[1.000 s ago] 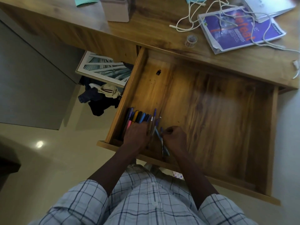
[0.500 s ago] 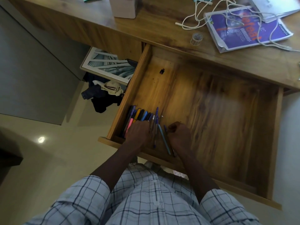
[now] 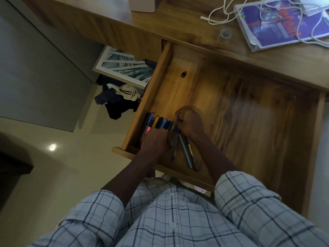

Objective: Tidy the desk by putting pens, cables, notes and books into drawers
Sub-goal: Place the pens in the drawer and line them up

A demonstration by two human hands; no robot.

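Grey panel (image 3: 41, 77) fills the far left, with cream floor (image 3: 67, 157) below it and one bright glint of light on the tiles. A framed picture (image 3: 122, 67) lies under the wooden desk (image 3: 195, 31); a heap of dark clothes (image 3: 115, 104) lies just in front of it.

The drawer (image 3: 150, 93) stands pulled out. A row of pens (image 3: 159, 122) lies side by side against its left wall, at the front corner.

The left hand (image 3: 155, 142) rests on the near ends of that row, back to the camera. Its fingertips are hidden; cannot tell if they grip or only press.

The right hand (image 3: 191, 123) is just beside it, fingers curled, pinching a purple pen (image 3: 178, 118) whose tip pokes out at the fingers.

Below that wrist a teal pen (image 3: 185, 151) and a dark pen (image 3: 192, 155) lie loose on the drawer bottom, near each other, slanting toward the front rail. A small black item (image 3: 183, 74) sits alone further back in the drawer.

On the desk top, from the left: a white box (image 3: 142, 5), a white cable (image 3: 220, 14) in loose loops, a clear tape roll (image 3: 224, 35), and a purple book (image 3: 284, 27) with cable running across its cover.

Checked sleeves (image 3: 249, 202) fill the bottom of the view.
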